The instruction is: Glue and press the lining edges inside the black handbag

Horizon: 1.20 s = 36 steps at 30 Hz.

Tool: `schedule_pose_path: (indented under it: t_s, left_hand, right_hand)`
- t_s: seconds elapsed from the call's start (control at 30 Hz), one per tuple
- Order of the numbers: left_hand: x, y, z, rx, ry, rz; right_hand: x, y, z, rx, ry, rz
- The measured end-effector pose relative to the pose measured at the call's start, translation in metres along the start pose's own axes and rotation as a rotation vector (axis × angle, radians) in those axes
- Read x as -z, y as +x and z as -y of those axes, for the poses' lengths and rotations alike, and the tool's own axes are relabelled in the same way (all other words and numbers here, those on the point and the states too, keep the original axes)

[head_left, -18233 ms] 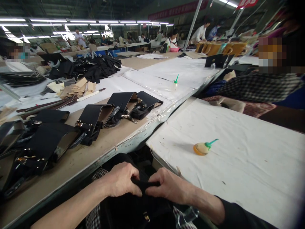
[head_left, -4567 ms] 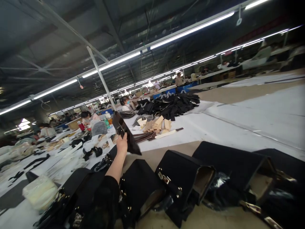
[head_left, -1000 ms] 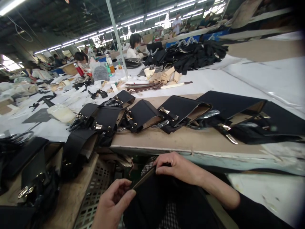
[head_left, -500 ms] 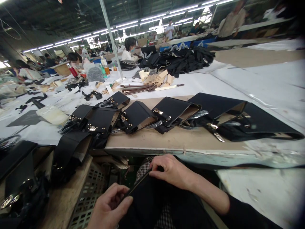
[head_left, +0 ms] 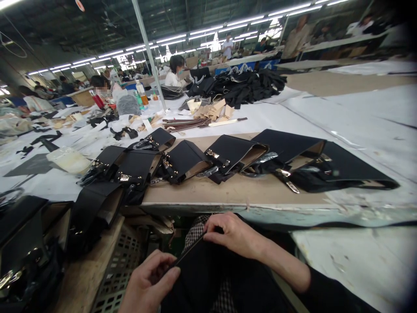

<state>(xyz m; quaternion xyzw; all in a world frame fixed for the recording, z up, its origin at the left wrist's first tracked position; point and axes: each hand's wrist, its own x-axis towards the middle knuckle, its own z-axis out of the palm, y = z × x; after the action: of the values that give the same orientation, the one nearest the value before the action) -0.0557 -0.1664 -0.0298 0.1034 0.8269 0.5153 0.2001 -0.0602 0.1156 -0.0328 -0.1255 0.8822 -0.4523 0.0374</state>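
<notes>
A black piece (head_left: 198,271) with a thin, lighter edge lies over my lap, below the table's front edge. My left hand (head_left: 154,278) pinches the near end of that edge between thumb and fingers. Farther up and to the right, my right hand (head_left: 230,234) grips the same edge, its thumb and forefinger curled together. The edge runs slanted and straight between both hands. The lower part of the black piece is dark and hard to make out against my clothes.
Several black bags (head_left: 189,158) with gold clasps lie along the table (head_left: 234,198). More bags (head_left: 94,204) rest on a wooden board (head_left: 87,265) at left, beside a plastic crate (head_left: 119,265). Beyond are brown strips (head_left: 187,124), a black heap (head_left: 250,84) and a metal pole (head_left: 148,52).
The head view has shifted slightly, so the table and bags appear a little farther left. Both hands keep their hold on the black piece in nearly the same pose.
</notes>
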Motion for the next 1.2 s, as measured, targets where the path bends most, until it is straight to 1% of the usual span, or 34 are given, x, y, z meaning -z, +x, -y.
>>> schedule_pose_path:
  t_s: [0.17, 0.27, 0.33, 0.4, 0.47, 0.57, 0.63, 0.7, 0.77, 0.87, 0.93, 0.97, 1.03, 1.1, 1.17, 1.2]
  left_hand:
    - [0.0, 0.0, -0.006, -0.027, 0.068, -0.01]
    - [0.004, 0.003, -0.012, -0.088, 0.205, -0.001]
    - [0.007, 0.009, -0.023, -0.131, 0.332, 0.057]
    - [0.006, 0.019, -0.037, -0.148, 0.465, 0.167]
    - [0.0, 0.031, -0.051, -0.172, 0.599, 0.264]
    - [-0.012, 0.047, -0.062, -0.248, 0.724, 0.3]
    - [-0.016, 0.052, -0.06, -0.265, 0.696, 0.324]
    - [-0.015, 0.051, -0.052, -0.247, 0.625, 0.341]
    - [-0.007, 0.043, -0.04, -0.213, 0.565, 0.328]
    - [0.009, 0.026, -0.022, -0.153, 0.492, 0.313]
    - [0.02, 0.017, -0.016, -0.13, 0.43, 0.314]
    - [0.025, 0.014, -0.016, -0.121, 0.397, 0.319]
    - [0.031, 0.014, -0.024, -0.088, 0.342, 0.358]
    - [0.033, 0.022, -0.04, -0.054, 0.327, 0.434]
    - [0.026, 0.036, -0.058, -0.063, 0.355, 0.489]
    - [0.018, 0.045, -0.066, -0.093, 0.378, 0.497]
  right_hand:
    - [-0.002, -0.001, 0.002, -0.051, -0.08, -0.011]
    - [-0.004, -0.001, 0.004, -0.087, -0.147, 0.001]
    - [-0.003, -0.001, 0.006, -0.097, -0.138, 0.001]
    - [-0.003, 0.0, 0.009, -0.085, -0.09, -0.004]
    - [-0.002, 0.001, 0.011, -0.039, -0.064, 0.024]
    - [0.0, 0.0, 0.012, 0.054, -0.076, 0.101]
    - [0.002, -0.001, 0.011, 0.091, -0.062, 0.121]
    - [0.002, -0.002, 0.01, 0.106, -0.051, 0.118]
    - [0.002, -0.002, 0.009, 0.115, -0.055, 0.12]
    - [0.001, -0.001, 0.007, 0.108, -0.067, 0.13]
    - [0.001, 0.001, 0.006, 0.1, -0.077, 0.13]
    - [0.001, 0.002, 0.006, 0.096, -0.08, 0.129]
    - [0.0, 0.002, 0.006, 0.086, -0.083, 0.119]
    - [-0.001, 0.001, 0.006, 0.082, -0.079, 0.103]
    - [-0.002, 0.0, 0.006, 0.083, -0.06, 0.087]
    - [-0.003, 0.0, 0.006, 0.08, -0.045, 0.075]
